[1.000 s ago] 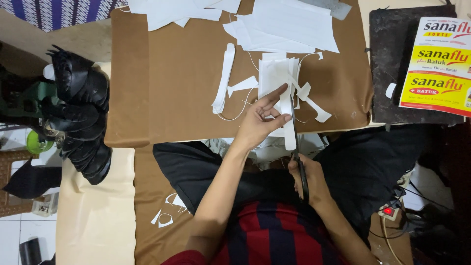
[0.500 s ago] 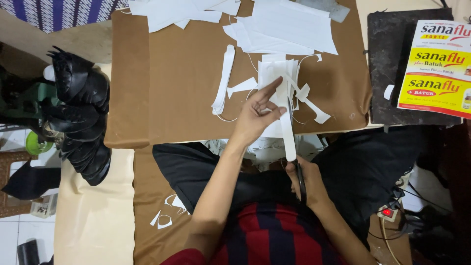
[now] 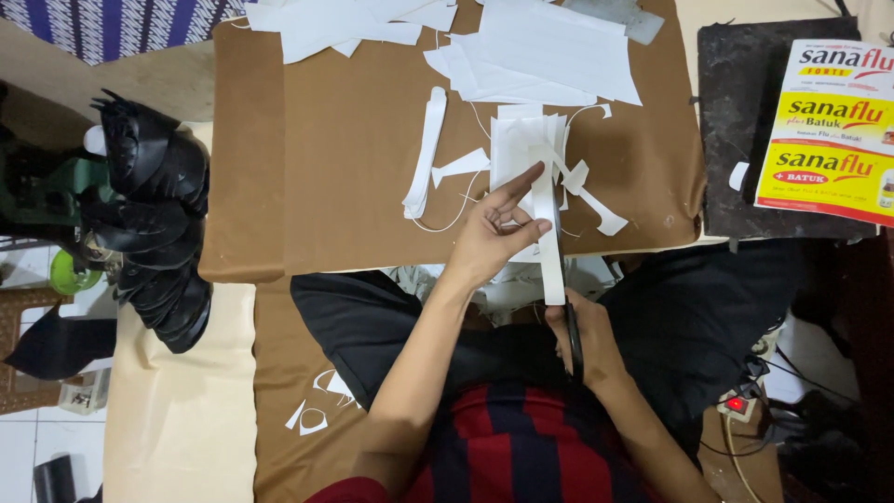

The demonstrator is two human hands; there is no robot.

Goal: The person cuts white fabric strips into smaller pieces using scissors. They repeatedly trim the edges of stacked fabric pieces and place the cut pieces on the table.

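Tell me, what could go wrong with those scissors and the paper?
The left hand pinches the paper strip close to where the scissors in the right hand cut, so a finger could get nipped. The strip hangs past the board edge, so it could bend and the cut go crooked. The loose scraps nearby might slide off.

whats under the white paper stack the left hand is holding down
The white paper stack lies on brown paper covering the table; a thin white string curls out beside it. Whatever lies directly beneath is covered by the left hand.
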